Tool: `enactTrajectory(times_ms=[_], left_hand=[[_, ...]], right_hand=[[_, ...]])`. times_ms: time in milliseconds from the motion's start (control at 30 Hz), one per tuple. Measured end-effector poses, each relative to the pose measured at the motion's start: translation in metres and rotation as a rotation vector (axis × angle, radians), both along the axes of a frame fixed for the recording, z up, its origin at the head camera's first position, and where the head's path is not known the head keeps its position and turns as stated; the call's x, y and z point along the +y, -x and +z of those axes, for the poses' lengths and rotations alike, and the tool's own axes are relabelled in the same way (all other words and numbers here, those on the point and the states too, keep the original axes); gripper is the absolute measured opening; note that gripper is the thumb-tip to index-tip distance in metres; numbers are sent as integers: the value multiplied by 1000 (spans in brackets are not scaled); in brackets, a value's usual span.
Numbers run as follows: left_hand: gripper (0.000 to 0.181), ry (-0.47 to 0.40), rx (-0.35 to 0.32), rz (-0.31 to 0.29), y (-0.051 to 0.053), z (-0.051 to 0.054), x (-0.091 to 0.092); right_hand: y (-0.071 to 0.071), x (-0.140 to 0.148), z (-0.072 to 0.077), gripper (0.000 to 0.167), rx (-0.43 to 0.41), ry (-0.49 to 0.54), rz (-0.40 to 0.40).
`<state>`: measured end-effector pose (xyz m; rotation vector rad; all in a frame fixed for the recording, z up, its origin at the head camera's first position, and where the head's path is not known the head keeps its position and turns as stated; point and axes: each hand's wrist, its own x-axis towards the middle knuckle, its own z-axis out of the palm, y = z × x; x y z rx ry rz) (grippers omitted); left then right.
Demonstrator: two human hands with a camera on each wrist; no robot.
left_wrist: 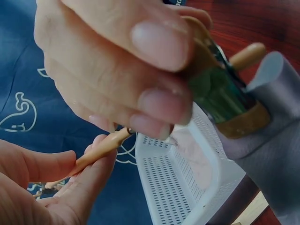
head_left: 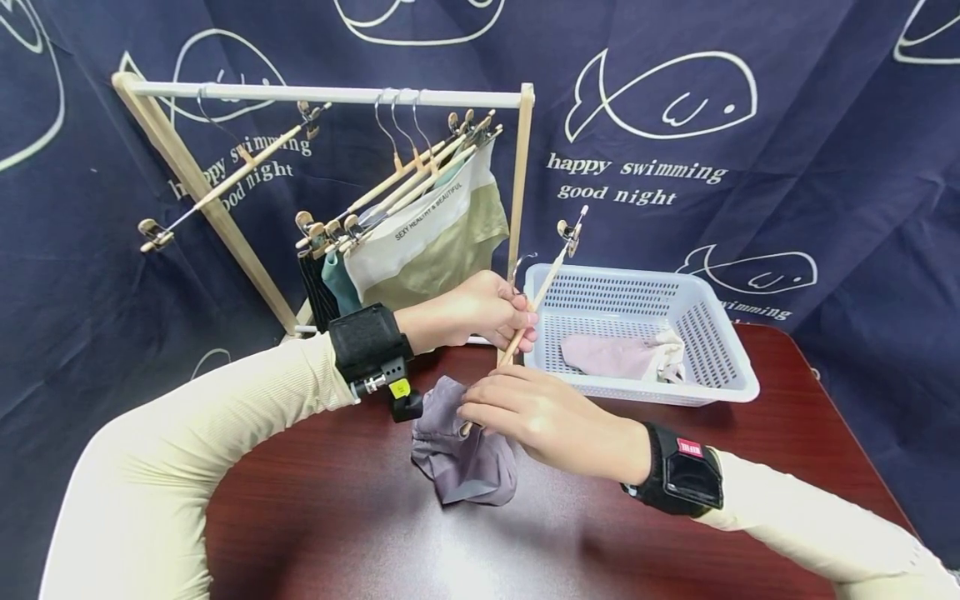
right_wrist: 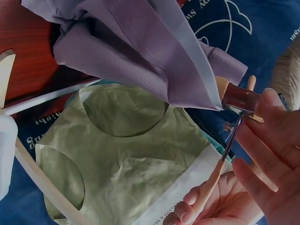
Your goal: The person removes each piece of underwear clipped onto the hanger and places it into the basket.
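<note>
My left hand (head_left: 495, 312) holds the wooden bar of a clip hanger (head_left: 550, 279) between thumb and fingers. At the hanger's near end, my right hand (head_left: 551, 421) pinches a wooden clip (left_wrist: 243, 123). A purple-grey pair of underpants (head_left: 465, 454) hangs from that clip, its waistband edge between the clip's jaws in the left wrist view. In the head view, the right hand covers this clip. The far clip (head_left: 567, 237) of the same hanger carries no cloth. Much of the purple garment (right_wrist: 126, 51) shows in the right wrist view, beside the clip.
Behind the hands stands a wooden rack (head_left: 330, 93) with several hangers, some carrying garments, including green-and-white underpants (head_left: 442, 242). One bare hanger (head_left: 232, 179) hangs at its left. A pale blue basket (head_left: 731, 354) on the right holds a pink garment (head_left: 611, 354). All stand on a dark red table (head_left: 337, 517).
</note>
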<state>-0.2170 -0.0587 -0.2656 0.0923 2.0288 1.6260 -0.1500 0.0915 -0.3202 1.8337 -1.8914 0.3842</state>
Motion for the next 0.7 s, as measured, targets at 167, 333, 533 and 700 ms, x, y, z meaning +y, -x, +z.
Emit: enactTrajectory(times_ms=[167, 333, 533, 700], left_hand=[[15, 18, 13, -12, 1, -2, -1], [17, 9, 21, -11, 3, -3, -3], [15, 6, 24, -3, 4, -5, -3], [12, 17, 30, 4, 5, -6, -3]], right_hand=[[-1, 1, 1, 37, -52, 1, 6], [-2, 4, 1, 45, -102, -38, 4], [-2, 4, 0, 40, -70, -85, -26], [-1, 4, 0, 33, -51, -62, -21]])
